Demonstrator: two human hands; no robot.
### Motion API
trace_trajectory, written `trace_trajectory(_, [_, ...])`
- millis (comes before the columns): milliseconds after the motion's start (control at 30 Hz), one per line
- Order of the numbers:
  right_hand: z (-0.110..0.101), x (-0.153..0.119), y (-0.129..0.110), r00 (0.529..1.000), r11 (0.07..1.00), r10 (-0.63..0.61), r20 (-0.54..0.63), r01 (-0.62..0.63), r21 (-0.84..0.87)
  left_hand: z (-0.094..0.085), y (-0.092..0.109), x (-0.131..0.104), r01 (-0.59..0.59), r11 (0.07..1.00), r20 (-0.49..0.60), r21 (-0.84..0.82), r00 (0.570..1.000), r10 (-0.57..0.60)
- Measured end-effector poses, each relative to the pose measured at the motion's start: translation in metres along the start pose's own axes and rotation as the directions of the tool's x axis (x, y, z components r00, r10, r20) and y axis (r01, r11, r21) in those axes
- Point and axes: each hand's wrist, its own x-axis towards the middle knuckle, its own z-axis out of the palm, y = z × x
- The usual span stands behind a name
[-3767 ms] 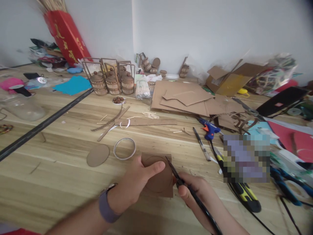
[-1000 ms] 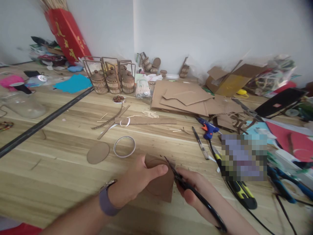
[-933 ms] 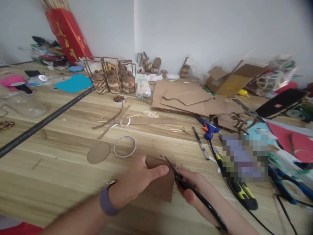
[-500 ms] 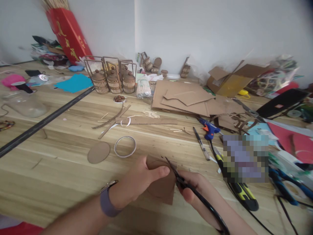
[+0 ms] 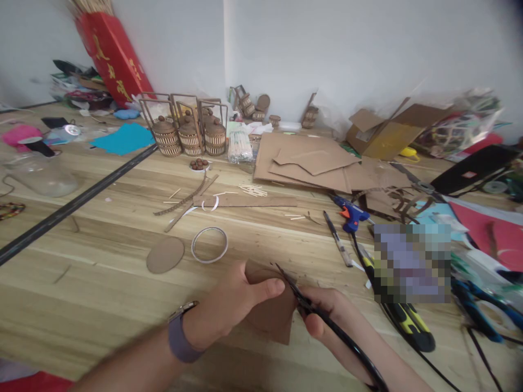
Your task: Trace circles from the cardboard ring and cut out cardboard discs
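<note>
My left hand [image 5: 237, 294] grips a piece of brown cardboard [image 5: 273, 318] with a curved line marked on it, the thumb lying on top and the other fingers hidden. In my right hand [image 5: 327, 305] is a pair of black scissors [image 5: 300, 298], their blades at the cardboard's upper right edge. One long black handle runs back along my right forearm. Up and to the left of my left hand lie a cut cardboard disc [image 5: 165, 255] and a ring of tape [image 5: 210, 245], flat on the wooden table.
Small lidded baskets [image 5: 167, 139] with tall handles stand at the back, near a dish of brown beads [image 5: 199, 164]. Cardboard sheets [image 5: 302, 155] are stacked behind. To the right lie a pen [image 5: 337, 239], a blue glue gun [image 5: 351, 213] and a yellow-black cutter [image 5: 412, 324].
The scissors and the cardboard have shifted very slightly against each other near the cut edge. Both hands keep nearly the same place and grip.
</note>
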Motion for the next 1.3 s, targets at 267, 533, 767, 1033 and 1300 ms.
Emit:
trace_trajectory(267, [0.003, 0.003, 0.005, 1.000, 0.999, -0.028, -0.006, 0.029, 0.025, -0.002, -0.004, 0.004, 0.010, 1.000, 0.001, -0.018, 1.000, -0.010])
trace_trajectory(533, [0.001, 0.003, 0.014, 1.000, 0.999, 0.007, 0.023, -0.008, 0.039, -0.005, -0.002, 0.007, 0.122, 0.992, 0.058, -0.020, 0.991, -0.120])
trace_trajectory(767, [-0.006, 0.009, 0.007, 0.991, 0.987, 0.092, 0.095, -0.103, 0.124, -0.009, 0.000, 0.010, 0.200, 0.977, 0.031, 0.077, 0.979, -0.203])
trace_trajectory(1033, [-0.011, 0.011, 0.000, 0.967, 0.972, 0.186, 0.175, -0.207, 0.113, -0.011, 0.005, 0.011, 0.164, 0.984, 0.084, 0.067, 0.982, -0.169])
trace_trajectory(1300, [-0.008, 0.008, 0.001, 0.979, 0.986, 0.141, 0.147, -0.152, 0.068, -0.017, -0.007, 0.011, 0.105, 0.994, 0.098, 0.044, 0.989, -0.109])
